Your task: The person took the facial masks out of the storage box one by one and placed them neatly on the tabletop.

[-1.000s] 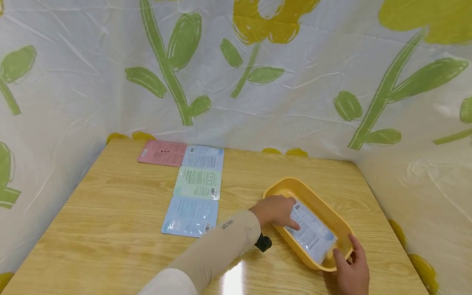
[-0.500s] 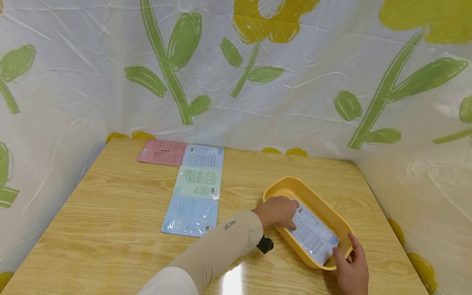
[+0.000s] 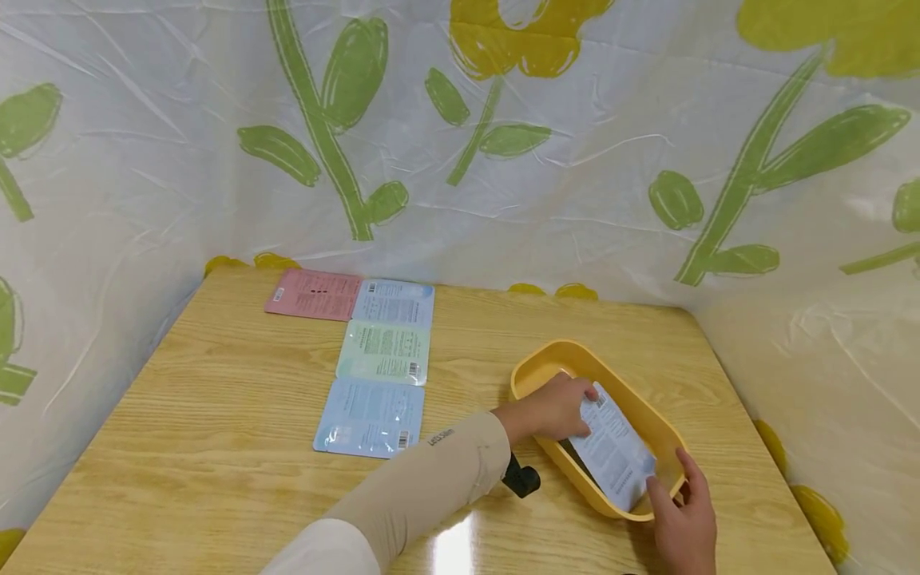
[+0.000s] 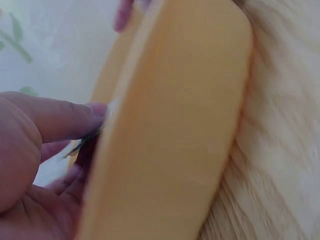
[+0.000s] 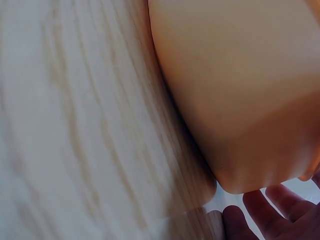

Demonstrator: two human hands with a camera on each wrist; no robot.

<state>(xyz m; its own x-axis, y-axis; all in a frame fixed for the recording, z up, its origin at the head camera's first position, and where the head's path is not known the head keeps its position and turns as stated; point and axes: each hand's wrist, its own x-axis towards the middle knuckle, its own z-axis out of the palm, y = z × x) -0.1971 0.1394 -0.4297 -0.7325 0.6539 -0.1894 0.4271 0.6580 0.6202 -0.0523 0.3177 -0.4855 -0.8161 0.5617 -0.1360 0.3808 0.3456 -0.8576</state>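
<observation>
A light-blue flat sachet [image 3: 616, 449], printed like a sheet mask packet, lies tilted in a yellow plastic tray [image 3: 643, 407]. My left hand [image 3: 557, 407] reaches over the tray's left side and pinches the sachet's far end. In the left wrist view, my thumb [image 4: 75, 120] presses on the sachet's edge just inside the tray wall [image 4: 170, 120]. A darker layer shows under the sachet on its left. My right hand [image 3: 686, 515] grips the tray's near right end, thumb inside the rim. In the right wrist view its fingers [image 5: 270, 215] touch the tray's outer wall [image 5: 235, 100].
Left of the tray, several sachets lie flat on the wooden table [image 3: 216, 415]: a pink one [image 3: 314, 294], a pale blue one [image 3: 394, 303], a green one [image 3: 384, 351] and a blue one [image 3: 370, 417]. A flower-printed curtain [image 3: 575, 176] surrounds the table's back and sides.
My left hand has moved slightly right and raised the sachet's left side, uncovering the darker layer below. The right hand keeps its hold on the tray's end.
</observation>
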